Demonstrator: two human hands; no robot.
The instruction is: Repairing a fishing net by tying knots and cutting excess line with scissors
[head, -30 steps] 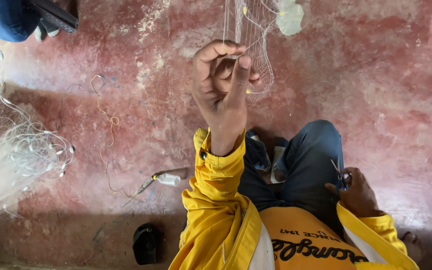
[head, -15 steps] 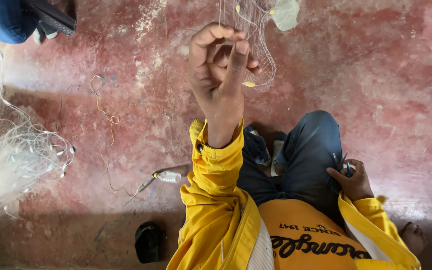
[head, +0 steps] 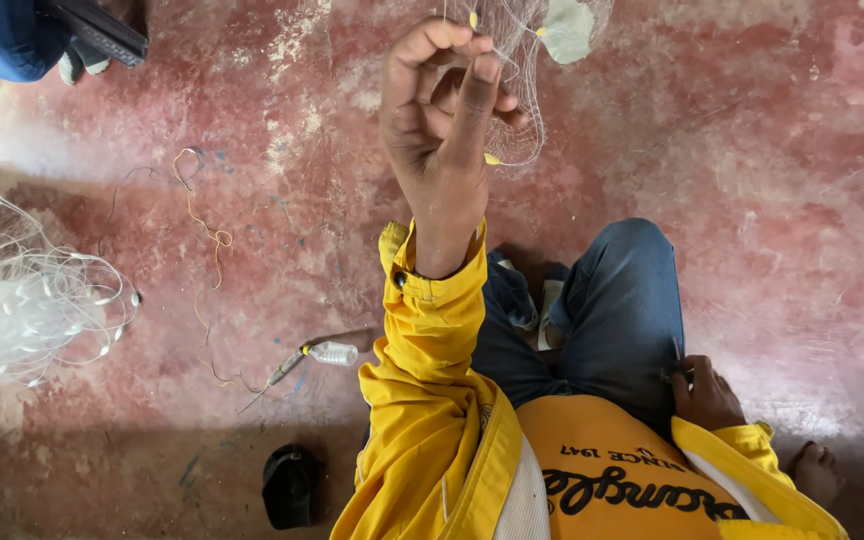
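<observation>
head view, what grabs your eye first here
The left hand is raised at top centre, fingers pinching a fine fishing net that hangs from above. The bright yellow jacket sleeve stands out against the worn red floor. The right hand rests low on the jeans, holding a small tool.

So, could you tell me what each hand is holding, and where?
The left hand pinches the fine net at its hanging mesh; the right hand grips a small dark tool at the knee.

small lighter (head: pixel 332 352); black sandal (head: pixel 288 486); orange string (head: pixel 204 225)
</observation>
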